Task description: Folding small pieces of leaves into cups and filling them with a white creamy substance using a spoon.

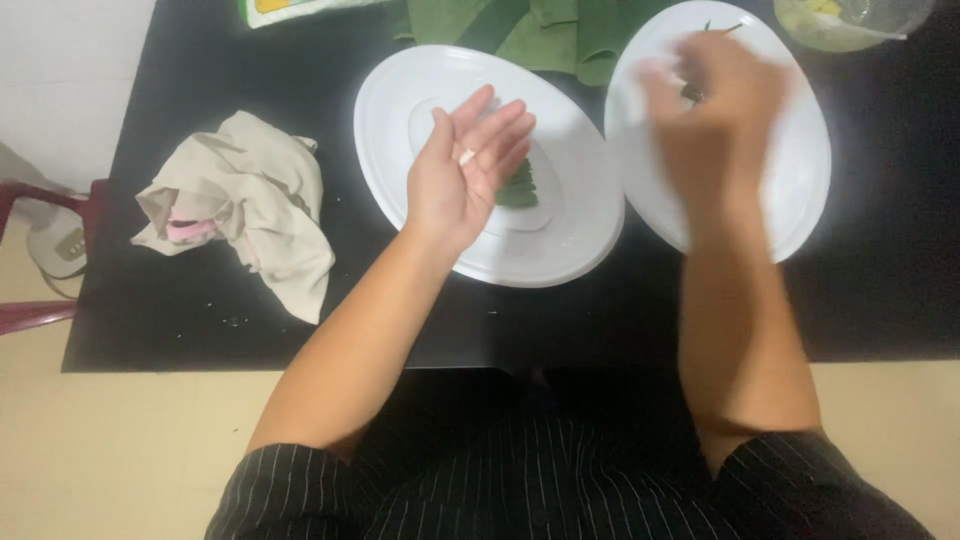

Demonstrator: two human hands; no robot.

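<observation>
My left hand (465,165) is held flat and palm-up over the left white plate (400,100), fingers together and extended, with a small whitish speck on the palm. Under its fingertips a folded green leaf parcel (518,187) lies on that plate. My right hand (715,95) hovers over the right white plate (790,190), blurred by motion; a small dark green bit (692,93) shows beside its fingers, and I cannot tell if it is pinched.
A crumpled beige cloth (250,205) lies on the black table (200,330) at left. Green leaves (540,30) are piled at the back, a clear bowl with yellow contents (850,20) at back right. A red chair (40,255) stands left of the table.
</observation>
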